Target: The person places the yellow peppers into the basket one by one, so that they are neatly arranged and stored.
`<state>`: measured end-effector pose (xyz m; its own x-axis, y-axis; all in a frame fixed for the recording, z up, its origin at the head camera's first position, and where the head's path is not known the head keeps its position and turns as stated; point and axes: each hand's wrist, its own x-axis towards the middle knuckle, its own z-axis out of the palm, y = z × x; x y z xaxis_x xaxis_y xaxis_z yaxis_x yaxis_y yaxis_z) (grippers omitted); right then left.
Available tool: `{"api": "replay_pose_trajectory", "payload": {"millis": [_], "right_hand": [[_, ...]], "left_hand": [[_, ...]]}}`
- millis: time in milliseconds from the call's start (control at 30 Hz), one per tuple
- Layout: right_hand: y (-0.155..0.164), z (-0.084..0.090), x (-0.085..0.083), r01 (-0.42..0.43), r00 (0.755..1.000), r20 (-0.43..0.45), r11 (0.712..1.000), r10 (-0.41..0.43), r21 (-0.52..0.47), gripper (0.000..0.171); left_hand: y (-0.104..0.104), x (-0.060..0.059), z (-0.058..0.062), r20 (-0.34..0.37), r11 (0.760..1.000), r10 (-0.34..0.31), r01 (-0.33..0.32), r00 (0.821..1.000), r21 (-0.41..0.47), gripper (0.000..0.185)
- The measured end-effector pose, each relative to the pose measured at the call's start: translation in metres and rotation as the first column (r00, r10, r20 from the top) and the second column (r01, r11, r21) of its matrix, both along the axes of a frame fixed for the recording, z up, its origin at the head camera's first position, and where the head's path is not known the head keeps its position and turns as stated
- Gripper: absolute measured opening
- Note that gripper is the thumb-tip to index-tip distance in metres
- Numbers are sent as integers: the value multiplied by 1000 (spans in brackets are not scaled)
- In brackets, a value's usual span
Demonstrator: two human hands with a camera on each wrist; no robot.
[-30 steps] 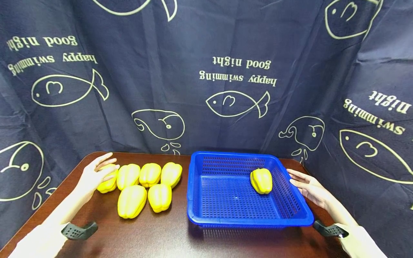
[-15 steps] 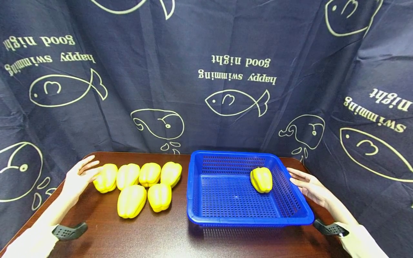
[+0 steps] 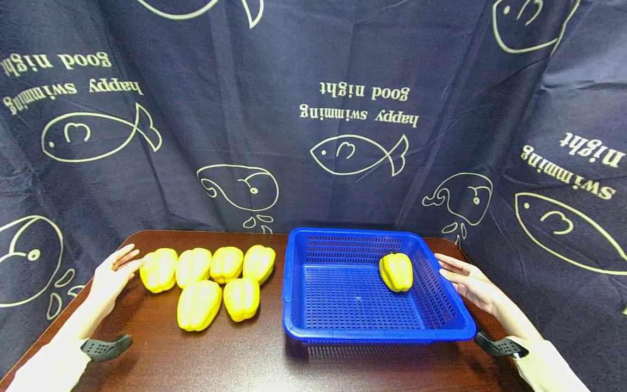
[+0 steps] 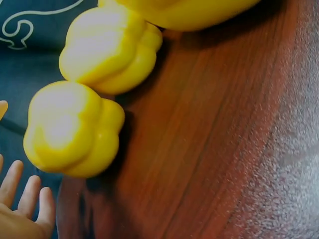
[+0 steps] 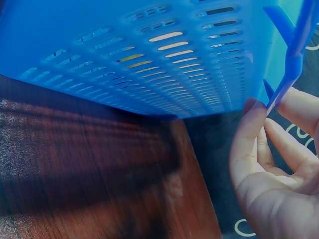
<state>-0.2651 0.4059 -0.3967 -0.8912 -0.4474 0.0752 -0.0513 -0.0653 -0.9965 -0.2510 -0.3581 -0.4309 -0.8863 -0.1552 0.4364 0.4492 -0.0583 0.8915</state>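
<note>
Yellow bell peppers, six of them, lie clustered on the dark wooden table left of the blue plastic basket, four in a back row and two in front. The left hand rests beside the outermost pepper of the back row, farthest from the basket, fingers straight and relaxed, fingertips just beside it and gripping nothing; whether they touch it cannot be told. The forearm lies along the table's left edge, a black wrist strap near the sleeve. A seventh pepper lies inside the basket, against its right wall. The right hand is stretched flat along the outside of that wall, fingers extended, holding nothing. From the right wrist, the fingers show loosely bent at the basket's rim, a detail hidden in the head view. The left wrist view shows the outermost pepper close up with fingertips apart from it.
</note>
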Motion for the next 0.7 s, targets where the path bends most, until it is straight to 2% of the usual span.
{"api": "replay_pose_trajectory", "payload": {"millis": [200, 300, 467, 600, 700], "right_hand": [[-1, 1, 0, -14, 1000, -12, 1000, 14, 2, 43], [-1, 1, 0, -17, 1000, -8, 1000, 17, 5, 43], [-1, 1, 0, 8, 1000, 9, 1000, -8, 17, 42], [-1, 1, 0, 24, 1000, 16, 999, -25, 30, 42], [-1, 1, 0, 25, 1000, 16, 999, -26, 30, 41]], "left_hand": [[-12, 1, -11, 45, 990, -139, 138, 989, 26, 50], [-15, 0, -15, 105, 988, -152, 147, 983, 51, 45], [-18, -1, -20, 207, 982, -179, 161, 962, 103, 36], [-18, -2, -22, 223, 975, -213, 192, 951, 116, 32], [-17, -3, -23, 252, 979, -200, 182, 947, 93, 31]]}}
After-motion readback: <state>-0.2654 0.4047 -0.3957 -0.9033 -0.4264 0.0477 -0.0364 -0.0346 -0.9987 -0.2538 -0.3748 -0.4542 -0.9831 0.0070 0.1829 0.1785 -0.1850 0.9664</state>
